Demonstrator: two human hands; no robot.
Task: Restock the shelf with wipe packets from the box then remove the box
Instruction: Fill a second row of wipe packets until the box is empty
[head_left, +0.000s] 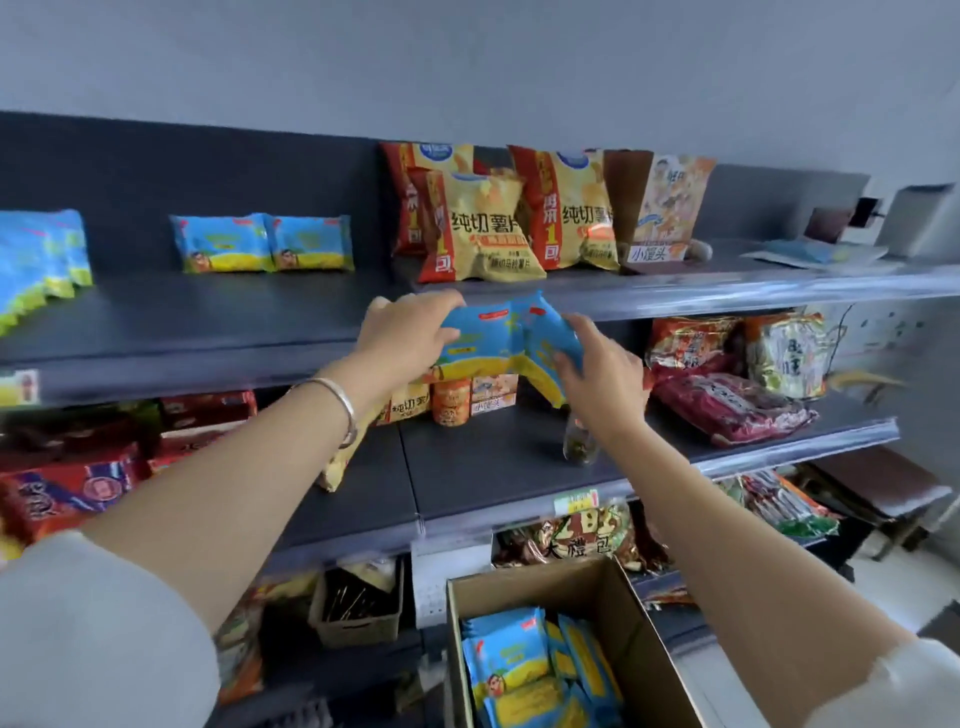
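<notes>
Both hands hold blue-and-yellow wipe packets (506, 340) in front of the top shelf's (208, 322) front edge. My left hand (410, 338) grips their left end and my right hand (597, 369) grips their right end. Two matching packets (262, 243) stand side by side at the back of the top shelf, and a row of several more (41, 260) leans at its far left. The open cardboard box (566, 587) sits low in front of me, with several wipe packets (530, 670) standing inside.
Yellow-and-red chip bags (483, 228) and a snack bag (670, 208) fill the top shelf to the right of the packets. The middle shelf (493, 467) holds small snack boxes, a bottle (579, 441) and noodle packs (727, 400). Lower shelves carry more snacks and a small carton (358, 608).
</notes>
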